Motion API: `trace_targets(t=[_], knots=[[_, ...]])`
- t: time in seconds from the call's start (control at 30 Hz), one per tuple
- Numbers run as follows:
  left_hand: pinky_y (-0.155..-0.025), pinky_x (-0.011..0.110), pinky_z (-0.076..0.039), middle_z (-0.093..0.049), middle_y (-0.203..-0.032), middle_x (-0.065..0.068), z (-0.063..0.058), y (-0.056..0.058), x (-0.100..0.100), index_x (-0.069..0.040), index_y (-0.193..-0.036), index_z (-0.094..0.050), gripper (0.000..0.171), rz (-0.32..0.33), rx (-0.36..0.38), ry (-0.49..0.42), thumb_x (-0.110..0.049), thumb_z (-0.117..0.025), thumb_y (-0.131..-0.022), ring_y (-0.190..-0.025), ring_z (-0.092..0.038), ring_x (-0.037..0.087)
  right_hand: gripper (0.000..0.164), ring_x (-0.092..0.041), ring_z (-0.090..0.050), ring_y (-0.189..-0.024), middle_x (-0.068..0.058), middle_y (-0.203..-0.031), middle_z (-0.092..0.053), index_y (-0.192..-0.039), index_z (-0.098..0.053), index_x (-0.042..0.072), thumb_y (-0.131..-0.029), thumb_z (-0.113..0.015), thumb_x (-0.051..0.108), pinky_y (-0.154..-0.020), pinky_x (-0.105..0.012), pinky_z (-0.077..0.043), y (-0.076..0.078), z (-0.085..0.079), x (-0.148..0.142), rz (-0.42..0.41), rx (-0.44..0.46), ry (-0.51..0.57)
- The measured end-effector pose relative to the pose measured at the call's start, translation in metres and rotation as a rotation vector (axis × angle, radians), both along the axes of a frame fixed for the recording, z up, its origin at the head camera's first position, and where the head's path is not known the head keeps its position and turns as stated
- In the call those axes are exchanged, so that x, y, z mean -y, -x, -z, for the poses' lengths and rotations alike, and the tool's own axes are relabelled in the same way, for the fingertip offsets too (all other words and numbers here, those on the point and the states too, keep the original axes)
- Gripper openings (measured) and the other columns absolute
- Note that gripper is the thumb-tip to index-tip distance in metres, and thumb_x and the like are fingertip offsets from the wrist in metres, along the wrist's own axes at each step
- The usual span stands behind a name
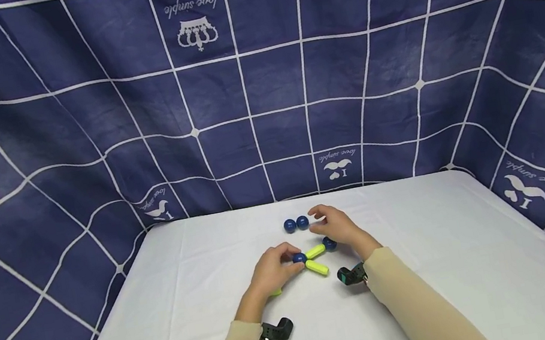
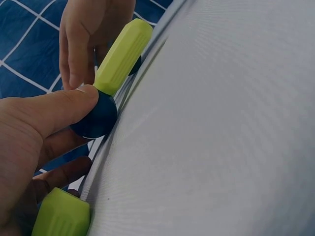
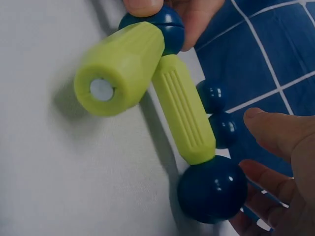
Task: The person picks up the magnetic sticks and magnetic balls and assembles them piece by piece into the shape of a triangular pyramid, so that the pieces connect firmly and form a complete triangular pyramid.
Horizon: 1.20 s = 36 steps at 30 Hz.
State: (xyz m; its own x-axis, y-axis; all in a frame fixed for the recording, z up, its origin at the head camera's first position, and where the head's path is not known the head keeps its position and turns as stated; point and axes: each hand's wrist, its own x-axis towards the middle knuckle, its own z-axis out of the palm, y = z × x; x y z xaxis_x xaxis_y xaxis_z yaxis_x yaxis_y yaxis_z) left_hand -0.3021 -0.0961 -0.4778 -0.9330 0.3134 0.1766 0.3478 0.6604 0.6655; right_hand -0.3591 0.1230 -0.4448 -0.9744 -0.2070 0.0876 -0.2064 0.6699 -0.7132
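Observation:
My left hand pinches a dark blue ball between thumb and fingers. Two yellow-green rods meet this ball: one rod points toward the near right with a bare end, showing a silvery disc in the right wrist view. The other rod runs to a second blue ball. My right hand is beside that second ball, fingers apart and holding nothing. Just left of its fingertips sit two loose blue balls, one nearer the hand and one farther left.
Another yellow-green rod lies by the left hand's lower fingers, mostly hidden in the head view. A white cloth covers the table. Blue grid-patterned curtain rises behind and at both sides. Each wrist carries a black camera.

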Motion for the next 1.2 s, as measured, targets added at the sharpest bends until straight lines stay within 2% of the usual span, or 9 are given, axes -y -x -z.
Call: trace_targets(t=[0.33, 0.53, 0.77, 1.03, 1.2], knots=[[-0.089, 0.039, -0.049, -0.072, -0.097, -0.005, 0.0, -0.001, 0.0, -0.025, -0.107, -0.072, 0.025, 0.002, 0.007, 0.001, -0.03, -0.08, -0.085, -0.096, -0.062, 0.014, 0.051, -0.035, -0.059, -0.123, -0.015, -0.138, -0.058, -0.14, -0.055, 0.019, -0.091, -0.071, 0.019, -0.103, -0.052, -0.048, 0.012, 0.005, 0.015, -0.019, 0.052, -0.003], [-0.089, 0.038, -0.049, -0.071, -0.096, -0.006, -0.001, -0.003, 0.0, -0.026, -0.107, -0.072, 0.025, 0.0, 0.006, -0.003, -0.03, -0.08, -0.084, -0.095, -0.062, 0.014, 0.049, -0.036, -0.058, -0.127, -0.014, -0.138, -0.06, -0.139, -0.057, 0.019, -0.092, -0.071, 0.017, -0.106, -0.053, -0.046, 0.015, 0.008, 0.02, -0.028, 0.041, -0.036], [-0.09, 0.039, -0.049, -0.071, -0.095, -0.007, -0.001, -0.002, -0.001, -0.025, -0.107, -0.072, 0.024, -0.001, 0.013, -0.007, -0.028, -0.08, -0.084, -0.096, -0.062, 0.014, 0.037, -0.032, -0.062, -0.118, -0.012, -0.13, -0.066, -0.126, -0.062, 0.016, -0.091, -0.07, 0.014, -0.103, -0.05, -0.048, 0.017, 0.011, 0.019, 0.01, 0.004, -0.036], [-0.09, 0.038, -0.049, -0.07, -0.095, -0.008, 0.0, -0.002, -0.002, -0.026, -0.106, -0.071, 0.023, 0.002, 0.006, -0.005, -0.03, -0.079, -0.085, -0.096, -0.062, 0.014, 0.02, -0.026, -0.065, -0.107, -0.009, -0.122, -0.07, -0.107, -0.064, 0.016, -0.09, -0.073, 0.013, -0.097, -0.045, -0.051, 0.018, 0.011, 0.018, 0.076, 0.004, -0.006], [-0.089, 0.038, -0.049, -0.07, -0.095, -0.008, -0.001, -0.002, -0.001, -0.027, -0.106, -0.071, 0.023, -0.001, 0.006, -0.004, -0.03, -0.079, -0.085, -0.096, -0.061, 0.013, 0.018, -0.025, -0.065, -0.104, -0.007, -0.113, -0.07, -0.101, -0.063, 0.015, -0.088, -0.075, 0.014, -0.095, -0.044, -0.052, 0.018, 0.012, 0.018, 0.097, -0.001, -0.002]])
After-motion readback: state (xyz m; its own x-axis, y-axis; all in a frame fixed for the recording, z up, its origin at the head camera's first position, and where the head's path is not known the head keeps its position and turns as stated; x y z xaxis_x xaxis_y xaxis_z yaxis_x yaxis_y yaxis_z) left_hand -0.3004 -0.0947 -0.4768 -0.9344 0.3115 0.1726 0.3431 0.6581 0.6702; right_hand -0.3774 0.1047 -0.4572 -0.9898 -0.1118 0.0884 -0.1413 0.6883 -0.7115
